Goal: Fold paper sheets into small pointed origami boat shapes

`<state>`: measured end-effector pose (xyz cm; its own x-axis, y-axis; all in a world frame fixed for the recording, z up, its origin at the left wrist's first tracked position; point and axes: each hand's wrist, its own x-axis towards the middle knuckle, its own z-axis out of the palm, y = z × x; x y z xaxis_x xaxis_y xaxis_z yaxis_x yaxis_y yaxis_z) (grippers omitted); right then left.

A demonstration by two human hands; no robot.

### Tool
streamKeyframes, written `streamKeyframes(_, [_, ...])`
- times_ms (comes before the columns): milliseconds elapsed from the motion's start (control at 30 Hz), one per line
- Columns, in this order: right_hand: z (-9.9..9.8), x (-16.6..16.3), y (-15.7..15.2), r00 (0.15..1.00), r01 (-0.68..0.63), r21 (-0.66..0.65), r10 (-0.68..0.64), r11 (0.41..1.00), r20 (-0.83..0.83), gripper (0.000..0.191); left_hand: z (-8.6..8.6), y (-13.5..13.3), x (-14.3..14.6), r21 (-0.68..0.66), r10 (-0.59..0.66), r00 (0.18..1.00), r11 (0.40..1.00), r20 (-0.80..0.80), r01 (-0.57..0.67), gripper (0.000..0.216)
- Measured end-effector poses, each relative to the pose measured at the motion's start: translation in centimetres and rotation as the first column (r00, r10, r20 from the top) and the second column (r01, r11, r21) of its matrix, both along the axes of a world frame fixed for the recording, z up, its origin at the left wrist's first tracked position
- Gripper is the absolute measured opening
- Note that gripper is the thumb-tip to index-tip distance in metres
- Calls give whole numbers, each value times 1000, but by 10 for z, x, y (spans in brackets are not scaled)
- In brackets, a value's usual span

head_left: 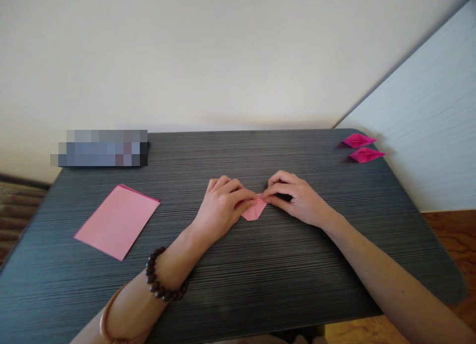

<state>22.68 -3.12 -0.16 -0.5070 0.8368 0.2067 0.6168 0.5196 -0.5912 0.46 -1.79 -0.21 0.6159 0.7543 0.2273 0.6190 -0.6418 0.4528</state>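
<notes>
A small folded piece of pink paper lies just above the middle of the dark table, its lower edge showing angled corners and a short crease. My left hand pinches its upper left part between thumb and fingers. On the other side, my right hand grips the upper right edge with thumb and fingertips closed. The two hands nearly meet at the paper's top, and the fingers cover that part. A dark beaded bracelet circles my left wrist.
To the left lies a stack of square pink paper. Behind it sits a blurred-out box-like item. Two folded magenta paper pieces rest at the far right corner of the dark table. A pale wall stands behind.
</notes>
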Motion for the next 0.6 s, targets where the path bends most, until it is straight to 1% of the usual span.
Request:
streamKeyframes(67, [-3, 0, -2, 1000, 8, 27, -7, 1000, -4, 15, -2, 2, -3, 40, -45, 999, 998, 2, 45, 20])
streamKeyframes(133, [-5, 1, -3, 1000, 5, 52, -5, 999, -6, 17, -2, 5, -9, 97, -119, 993, 988, -14, 120, 20])
streamKeyframes(233, [-7, 4, -4, 1000, -11, 111, 10, 994, 11, 18, 1, 5, -22, 181, -225, 971, 954, -86, 237, 25])
streamKeyframes(300, [-7, 7, -6, 998, -37, 165, 29, 986, 52, 19, 4, 2, -31, 238, -258, 958, 930, -124, 281, 27])
streamKeyframes(400, [-6, 12, -11, 987, -59, 245, 20, 968, 161, 21, 8, -4, -38, 309, -269, 946, 898, -179, 314, 25])
streamKeyframes(500, [-5, 14, -14, 967, -64, 293, -14, 954, 255, 23, 11, -9, -37, 374, -238, 947, 876, -215, 305, 22])
streamKeyframes(600, [-6, 11, -16, 958, -40, 328, -58, 944, 282, 23, 11, -11, -35, 398, -200, 952, 874, -232, 280, 22])
